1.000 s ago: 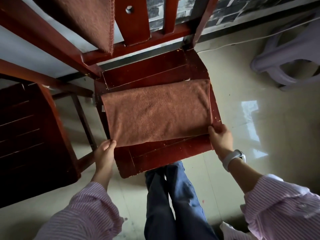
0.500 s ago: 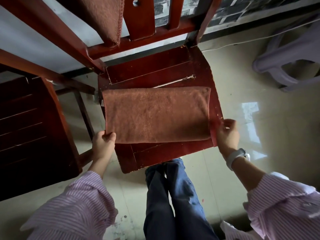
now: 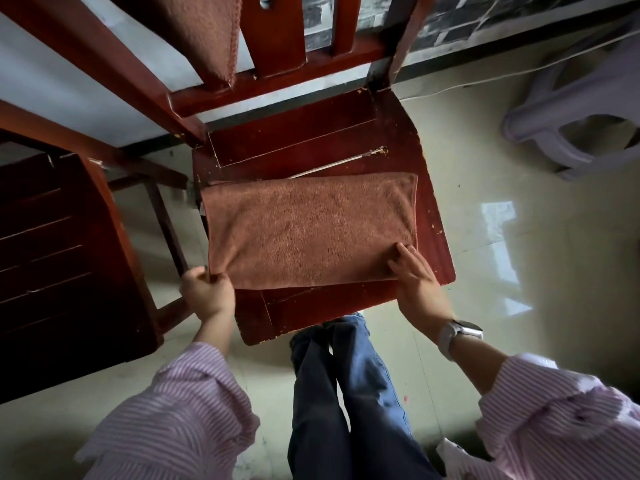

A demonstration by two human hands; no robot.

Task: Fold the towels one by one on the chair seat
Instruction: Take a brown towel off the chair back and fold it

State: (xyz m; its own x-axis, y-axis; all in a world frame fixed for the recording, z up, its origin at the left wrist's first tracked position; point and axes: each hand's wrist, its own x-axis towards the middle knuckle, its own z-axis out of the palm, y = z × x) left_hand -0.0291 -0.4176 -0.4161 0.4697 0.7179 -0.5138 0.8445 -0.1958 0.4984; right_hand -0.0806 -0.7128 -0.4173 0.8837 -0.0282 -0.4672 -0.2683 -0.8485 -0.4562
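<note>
A folded brown towel lies across the red wooden chair seat at the centre of the frame. The left hand, fingers curled, pinches the towel's lower-left corner, which bunches slightly in the grip. The right hand reaches in from the lower right (a pale wristwatch on its wrist) and seems to rest spread fingers on the lower-right corner. A second brown towel hangs over the chair back at upper left. No writing is readable.
</note>
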